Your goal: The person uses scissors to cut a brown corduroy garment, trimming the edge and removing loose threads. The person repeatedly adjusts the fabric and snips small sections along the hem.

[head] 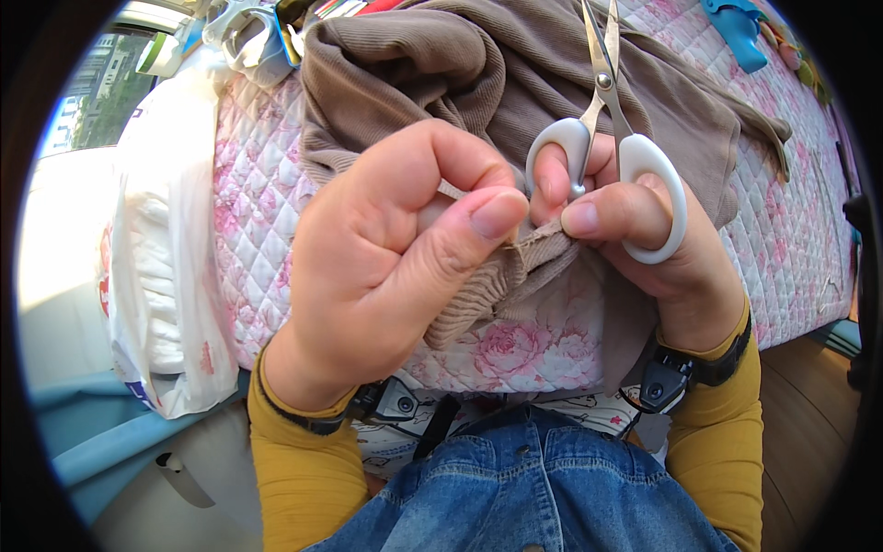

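A brown ribbed fabric piece, probably a garment, has its folded, stitched edge between my two hands. My left hand is closed at that edge, thumb against forefinger, with cloth showing behind the curled fingers. Loose thread ends stick out just below the left thumb tip. With thumb and fingers, my right hand pinches the other end of the edge. White-handled scissors hang on the right thumb and fingers, blades slightly apart and pointing away from me. The left fingertips are partly hidden by the thumb.
Beneath the cloth lies a quilted floral cover. A clear plastic package of white items stands at the left edge. White plastic gear sits at the back left, and a blue plastic object at the back right.
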Motion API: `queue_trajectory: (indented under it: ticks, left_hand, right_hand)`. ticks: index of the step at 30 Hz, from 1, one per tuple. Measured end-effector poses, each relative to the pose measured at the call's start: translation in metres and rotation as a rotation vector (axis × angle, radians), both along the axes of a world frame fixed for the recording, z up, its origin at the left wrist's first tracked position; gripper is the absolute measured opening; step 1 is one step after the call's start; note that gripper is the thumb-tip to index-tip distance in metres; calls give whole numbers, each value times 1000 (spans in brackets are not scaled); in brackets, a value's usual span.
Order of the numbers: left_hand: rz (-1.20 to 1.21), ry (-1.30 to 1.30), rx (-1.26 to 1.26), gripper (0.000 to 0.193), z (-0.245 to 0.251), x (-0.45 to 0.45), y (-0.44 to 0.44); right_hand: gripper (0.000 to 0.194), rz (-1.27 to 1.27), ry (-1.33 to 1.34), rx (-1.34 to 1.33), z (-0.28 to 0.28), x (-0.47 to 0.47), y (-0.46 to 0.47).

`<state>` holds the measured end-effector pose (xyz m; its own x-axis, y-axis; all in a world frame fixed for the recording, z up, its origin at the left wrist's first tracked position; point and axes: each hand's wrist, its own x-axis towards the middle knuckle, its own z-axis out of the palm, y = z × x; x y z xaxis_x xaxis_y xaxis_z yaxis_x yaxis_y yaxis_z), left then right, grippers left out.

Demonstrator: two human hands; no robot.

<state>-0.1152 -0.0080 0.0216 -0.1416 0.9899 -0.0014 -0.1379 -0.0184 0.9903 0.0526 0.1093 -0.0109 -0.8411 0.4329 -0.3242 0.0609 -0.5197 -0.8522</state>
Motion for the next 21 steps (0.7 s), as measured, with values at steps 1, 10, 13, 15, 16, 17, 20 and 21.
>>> queue_trajectory:
  ticks: [1,10,13,15,16,17,20,21]
  left_hand:
    - [-29,2,-13,18,0,-2,0]
    - [2,325,80,10,-2,-9,2]
    - [42,488,170,6,-6,-8,4]
    - [20,587,219,13,-7,-10,6]
    - [40,606,251,16,-7,-11,6]
    - [45,636,272,19,-7,-13,5]
    - [113,746,329,24,-5,-16,2]
    - [143,793,357,27,-4,-16,1]
  right_hand:
    - [22,2,5,-3,1,0,0]
    - [24,-108,59,34,6,-3,0]
    - [29,-162,101,60,8,-3,0]
    - [30,-157,109,78,9,-2,1]
    - [31,-156,135,76,9,-2,1]
    - [31,-156,161,73,10,-2,1]
    - [33,-140,219,90,12,-1,-1]
    - [32,-114,217,110,13,-1,-2]
